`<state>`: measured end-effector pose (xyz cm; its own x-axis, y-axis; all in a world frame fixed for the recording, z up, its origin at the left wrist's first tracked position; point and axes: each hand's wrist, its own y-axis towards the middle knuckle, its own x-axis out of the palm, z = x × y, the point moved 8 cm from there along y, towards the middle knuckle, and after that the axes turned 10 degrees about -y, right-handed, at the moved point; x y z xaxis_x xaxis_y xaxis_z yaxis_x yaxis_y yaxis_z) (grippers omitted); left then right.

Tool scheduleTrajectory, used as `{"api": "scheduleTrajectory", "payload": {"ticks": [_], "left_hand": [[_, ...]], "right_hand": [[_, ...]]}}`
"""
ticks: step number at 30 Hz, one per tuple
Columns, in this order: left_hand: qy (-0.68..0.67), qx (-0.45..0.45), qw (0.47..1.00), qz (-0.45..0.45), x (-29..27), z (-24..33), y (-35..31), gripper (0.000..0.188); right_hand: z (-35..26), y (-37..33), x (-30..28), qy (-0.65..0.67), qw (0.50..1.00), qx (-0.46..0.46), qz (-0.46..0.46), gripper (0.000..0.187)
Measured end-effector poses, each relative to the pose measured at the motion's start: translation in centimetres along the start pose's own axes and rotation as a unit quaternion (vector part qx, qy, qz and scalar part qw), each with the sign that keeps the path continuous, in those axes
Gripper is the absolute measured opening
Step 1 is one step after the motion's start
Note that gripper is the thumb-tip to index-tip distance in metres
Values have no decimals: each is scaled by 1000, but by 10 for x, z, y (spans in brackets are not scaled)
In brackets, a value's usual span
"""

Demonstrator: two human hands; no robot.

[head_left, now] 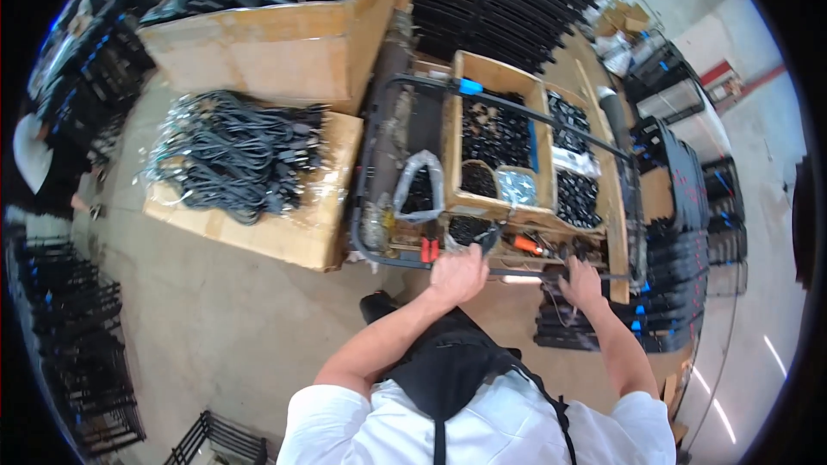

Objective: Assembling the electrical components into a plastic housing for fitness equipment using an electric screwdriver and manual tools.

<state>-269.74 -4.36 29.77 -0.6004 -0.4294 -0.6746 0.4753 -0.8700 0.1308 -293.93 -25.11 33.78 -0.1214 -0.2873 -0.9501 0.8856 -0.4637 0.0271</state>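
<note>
A black tubular metal frame (393, 260) with rounded corners lies across the workbench in front of me. My left hand (459, 276) is closed at its near bar; a dark piece (490, 238) rises by the fingertips, its kind unclear. Farther right, my right hand (582, 284) has its fingers bent round the same bar, and a thin cord (560, 314) hangs below it. Between and beyond the hands lie an orange-handled tool (527, 244) and a red clamp-like piece (429, 250). A blue piece (469, 86) sits on the frame's far left part.
Inside the frame's outline stands a wooden divided box (451, 133) of small black parts, beside a clear plastic bag (420, 188). Bundled grey cables (245, 155) lie on a carton (258, 237) to the left. A large carton (250, 52) stands behind; stacked black frames (680, 250) are at right.
</note>
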Motion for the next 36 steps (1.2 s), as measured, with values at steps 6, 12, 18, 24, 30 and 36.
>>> {"api": "scheduleTrajectory", "payload": {"ticks": [6,12,18,24,30,36], "left_hand": [[-30,-6,1000,6,-1,-4,-6,28],[-53,14,998,20,6,5,-5,31],[-47,21,998,37,1,-1,-8,32],[-45,28,998,43,2,-4,-11,31],[-52,40,997,27,1,4,-10,31],[-64,29,998,-1,-2,9,-7,27]], "right_hand": [[23,-9,41,240,827,309,-404,40],[71,-26,79,50,963,195,-181,48],[14,-4,27,21,975,56,-215,47],[1,0,-1,23,968,94,-229,57],[49,-45,67,277,769,389,-426,64],[49,-27,64,58,963,207,-165,56]]}}
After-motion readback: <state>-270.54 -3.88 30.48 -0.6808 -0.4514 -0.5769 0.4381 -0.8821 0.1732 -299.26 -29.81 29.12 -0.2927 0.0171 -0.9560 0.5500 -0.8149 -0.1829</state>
